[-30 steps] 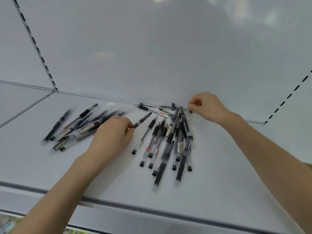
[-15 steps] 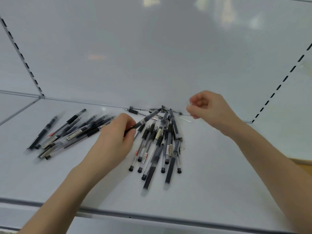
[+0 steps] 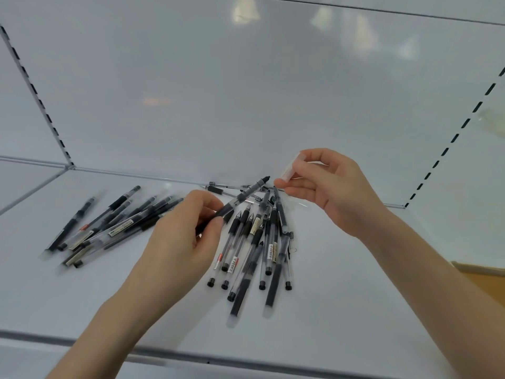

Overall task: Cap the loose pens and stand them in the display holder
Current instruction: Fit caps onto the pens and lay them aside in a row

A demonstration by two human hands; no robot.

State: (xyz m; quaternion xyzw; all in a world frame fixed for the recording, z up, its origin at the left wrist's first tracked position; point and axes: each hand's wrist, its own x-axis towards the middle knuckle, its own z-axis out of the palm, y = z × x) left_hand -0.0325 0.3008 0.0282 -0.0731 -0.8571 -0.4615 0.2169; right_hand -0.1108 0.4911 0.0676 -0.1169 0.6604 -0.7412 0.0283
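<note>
My left hand (image 3: 185,231) grips an uncapped black pen (image 3: 243,196) by its barrel, lifted off the shelf with its tip pointing up and right. My right hand (image 3: 322,184) pinches a clear pen cap (image 3: 289,168) just right of that tip, a small gap between them. Below the hands lies a pile of loose pens (image 3: 259,247), fanned toward me, some uncapped. A second group of capped pens (image 3: 109,222) lies at the left. No display holder is in view.
Everything rests on a white shelf (image 3: 355,296) with a white back panel (image 3: 246,91). Slotted uprights run at the left (image 3: 38,97) and right (image 3: 453,138). The shelf's front edge (image 3: 246,359) is near me. An orange surface (image 3: 486,280) shows at the right.
My left hand has raised the pen off the shelf, tip upward. My right hand has lifted from the back of the pile with a clear cap and come close to the pen tip.
</note>
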